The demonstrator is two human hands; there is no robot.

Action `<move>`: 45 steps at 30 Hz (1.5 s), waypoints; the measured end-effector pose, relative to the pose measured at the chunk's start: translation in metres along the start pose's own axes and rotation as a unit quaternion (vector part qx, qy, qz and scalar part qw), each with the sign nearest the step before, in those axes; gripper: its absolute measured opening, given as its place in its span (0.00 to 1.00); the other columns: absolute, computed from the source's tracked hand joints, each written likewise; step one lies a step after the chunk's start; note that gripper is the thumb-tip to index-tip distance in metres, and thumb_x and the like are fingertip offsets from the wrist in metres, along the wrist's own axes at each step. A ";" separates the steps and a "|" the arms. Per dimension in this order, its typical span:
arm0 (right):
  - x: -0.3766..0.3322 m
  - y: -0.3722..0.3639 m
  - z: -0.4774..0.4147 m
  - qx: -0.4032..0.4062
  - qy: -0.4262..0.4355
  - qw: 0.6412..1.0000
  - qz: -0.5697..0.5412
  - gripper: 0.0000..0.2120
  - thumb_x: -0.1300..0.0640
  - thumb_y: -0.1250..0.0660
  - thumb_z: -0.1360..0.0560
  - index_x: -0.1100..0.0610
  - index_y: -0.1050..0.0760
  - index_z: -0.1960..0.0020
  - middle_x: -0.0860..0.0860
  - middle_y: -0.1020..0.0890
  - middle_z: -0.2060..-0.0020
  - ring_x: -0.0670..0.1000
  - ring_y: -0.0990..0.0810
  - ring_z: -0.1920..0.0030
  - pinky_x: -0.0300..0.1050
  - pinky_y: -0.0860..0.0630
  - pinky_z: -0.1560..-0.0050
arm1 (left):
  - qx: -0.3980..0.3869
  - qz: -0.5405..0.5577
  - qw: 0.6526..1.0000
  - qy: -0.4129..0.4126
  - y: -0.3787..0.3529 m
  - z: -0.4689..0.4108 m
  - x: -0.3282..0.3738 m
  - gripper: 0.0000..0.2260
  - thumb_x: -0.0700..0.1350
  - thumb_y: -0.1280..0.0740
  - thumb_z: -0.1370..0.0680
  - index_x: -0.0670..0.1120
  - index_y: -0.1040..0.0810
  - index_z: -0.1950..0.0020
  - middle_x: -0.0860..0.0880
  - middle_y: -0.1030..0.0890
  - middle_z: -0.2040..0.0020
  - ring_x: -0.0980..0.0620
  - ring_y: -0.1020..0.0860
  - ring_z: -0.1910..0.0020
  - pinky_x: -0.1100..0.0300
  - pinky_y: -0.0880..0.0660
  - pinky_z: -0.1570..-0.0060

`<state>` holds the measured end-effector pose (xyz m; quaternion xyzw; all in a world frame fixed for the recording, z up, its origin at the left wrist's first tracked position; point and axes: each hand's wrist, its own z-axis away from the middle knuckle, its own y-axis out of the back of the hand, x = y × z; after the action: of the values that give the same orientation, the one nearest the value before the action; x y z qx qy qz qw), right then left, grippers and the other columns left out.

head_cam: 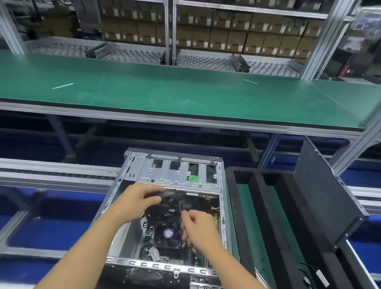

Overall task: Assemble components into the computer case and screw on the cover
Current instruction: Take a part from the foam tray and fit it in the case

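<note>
Centrally, square black fan [164,209]; steel case [169,174]

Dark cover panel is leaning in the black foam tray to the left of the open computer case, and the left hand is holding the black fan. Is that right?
Not quite. The head view shows the dark cover panel leaning in the black foam tray to the right of the open computer case, not the left. The left hand does hold the black fan.

A silver-grey computer case [178,173] holds a black fan [164,208], beside black foam [275,217] and a green belt [182,89].
</note>
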<state>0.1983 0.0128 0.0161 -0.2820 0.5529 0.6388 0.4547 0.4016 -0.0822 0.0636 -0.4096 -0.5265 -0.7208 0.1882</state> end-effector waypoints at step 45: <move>0.007 -0.004 -0.011 -0.027 0.014 0.995 -0.094 0.18 0.67 0.43 0.18 0.42 0.34 0.43 0.49 0.21 0.43 0.47 0.17 0.61 0.42 0.18 0.58 | -0.024 0.143 0.989 0.021 -0.002 0.024 -0.010 0.17 0.38 0.22 0.29 0.58 0.15 0.47 0.59 0.15 0.49 0.62 0.18 0.47 0.69 0.23 0.48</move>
<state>0.1974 0.0046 0.0053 -0.3535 0.5130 0.6039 0.4972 0.4160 -0.0613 0.0569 -0.4701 -0.4410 -0.7075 0.2897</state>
